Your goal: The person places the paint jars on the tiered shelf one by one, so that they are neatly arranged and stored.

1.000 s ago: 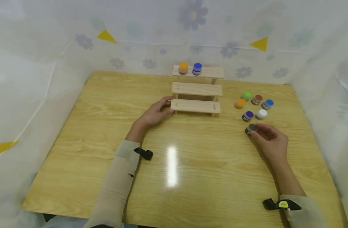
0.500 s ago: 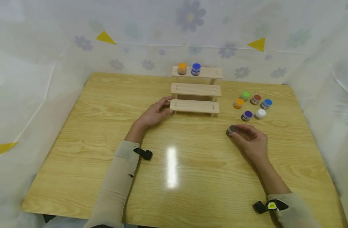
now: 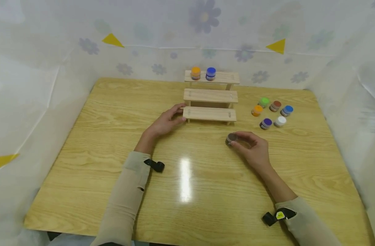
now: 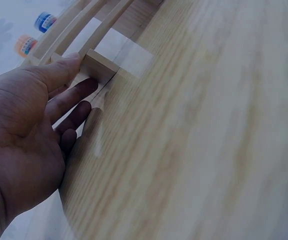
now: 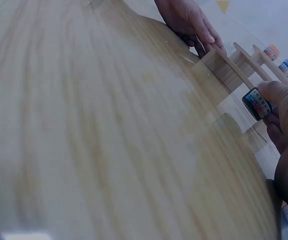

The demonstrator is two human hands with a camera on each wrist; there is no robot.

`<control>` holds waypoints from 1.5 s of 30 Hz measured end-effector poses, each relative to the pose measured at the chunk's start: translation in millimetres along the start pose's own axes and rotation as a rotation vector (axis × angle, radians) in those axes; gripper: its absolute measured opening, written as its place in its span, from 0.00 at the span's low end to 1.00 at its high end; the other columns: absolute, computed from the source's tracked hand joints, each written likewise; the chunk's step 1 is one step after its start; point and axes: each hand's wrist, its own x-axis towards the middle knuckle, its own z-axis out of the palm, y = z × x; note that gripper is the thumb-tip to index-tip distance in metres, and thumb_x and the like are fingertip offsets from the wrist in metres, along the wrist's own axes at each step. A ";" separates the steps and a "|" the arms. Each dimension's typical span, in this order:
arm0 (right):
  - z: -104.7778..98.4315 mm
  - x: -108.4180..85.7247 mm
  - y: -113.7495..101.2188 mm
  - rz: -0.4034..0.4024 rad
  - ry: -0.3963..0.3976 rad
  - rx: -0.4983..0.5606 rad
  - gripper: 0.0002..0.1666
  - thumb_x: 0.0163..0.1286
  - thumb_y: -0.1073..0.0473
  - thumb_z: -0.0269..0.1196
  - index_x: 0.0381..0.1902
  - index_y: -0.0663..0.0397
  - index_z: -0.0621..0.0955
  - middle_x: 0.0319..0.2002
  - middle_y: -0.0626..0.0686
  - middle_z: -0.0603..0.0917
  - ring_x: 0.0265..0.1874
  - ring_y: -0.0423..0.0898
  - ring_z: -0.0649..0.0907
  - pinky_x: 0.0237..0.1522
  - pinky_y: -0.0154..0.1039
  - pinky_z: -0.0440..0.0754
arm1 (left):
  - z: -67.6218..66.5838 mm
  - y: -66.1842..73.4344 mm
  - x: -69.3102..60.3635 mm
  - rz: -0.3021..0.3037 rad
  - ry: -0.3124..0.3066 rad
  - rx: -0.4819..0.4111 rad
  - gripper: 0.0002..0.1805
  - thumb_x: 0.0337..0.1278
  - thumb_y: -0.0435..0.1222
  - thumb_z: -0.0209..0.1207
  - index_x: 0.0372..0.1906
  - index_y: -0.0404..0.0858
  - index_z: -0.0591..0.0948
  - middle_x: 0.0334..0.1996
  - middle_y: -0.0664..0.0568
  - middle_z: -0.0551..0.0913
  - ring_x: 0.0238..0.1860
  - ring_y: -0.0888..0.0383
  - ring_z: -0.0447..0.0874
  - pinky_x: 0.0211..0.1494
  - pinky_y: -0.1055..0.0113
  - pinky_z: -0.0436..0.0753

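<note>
A three-tier wooden stand (image 3: pixel 209 113) is at the back middle of the table. My left hand (image 3: pixel 166 122) holds the left end of its lowest tier, thumb at the front corner and fingers behind; the left wrist view shows the thumb against the board's end (image 4: pixel 100 64). My right hand (image 3: pixel 255 150) pinches a small paint jar (image 3: pixel 231 139) with a dark lid between thumb and fingers, in front of the stand's right end. Its printed label faces the right wrist camera. On the top tier stand an orange paint jar (image 3: pixel 195 73) and a blue paint jar (image 3: pixel 210 74).
Right of the stand, several paint jars sit on the table (image 3: pixel 120 191): green (image 3: pixel 263 101), orange (image 3: pixel 257 110), brown (image 3: pixel 275 106), blue (image 3: pixel 287 110), purple (image 3: pixel 265 123) and white (image 3: pixel 280 121). A flowered white sheet (image 3: pixel 163 30) hangs behind the table and along its sides.
My right hand has moved left with the dark-lidded paint jar, from near the loose jars to in front of the stand. The left hand has stayed at the stand.
</note>
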 end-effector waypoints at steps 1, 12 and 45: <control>0.3 0.8 1.2 -0.006 0.008 -0.004 0.22 0.61 0.78 0.75 0.53 0.70 0.86 0.51 0.69 0.87 0.50 0.39 0.87 0.58 0.32 0.82 | -0.3 0.1 0.2 0.000 0.001 0.001 0.34 0.81 0.45 0.57 0.84 0.52 0.61 0.76 0.43 0.70 0.77 0.48 0.66 0.80 0.48 0.63; 12.6 26.1 1.7 -0.079 0.112 0.006 0.18 0.60 0.74 0.77 0.49 0.68 0.88 0.47 0.66 0.90 0.46 0.40 0.89 0.54 0.34 0.85 | -5.5 -0.1 -3.8 -0.022 0.022 0.014 0.33 0.81 0.45 0.57 0.83 0.54 0.61 0.76 0.44 0.69 0.78 0.48 0.65 0.80 0.48 0.63; 26.2 185.0 -44.6 -0.189 0.311 0.135 0.15 0.64 0.67 0.77 0.48 0.69 0.88 0.39 0.54 0.89 0.39 0.44 0.87 0.50 0.34 0.84 | 4.5 3.3 -7.9 -0.013 0.022 -0.029 0.34 0.81 0.45 0.58 0.83 0.52 0.62 0.73 0.46 0.74 0.74 0.49 0.72 0.79 0.50 0.66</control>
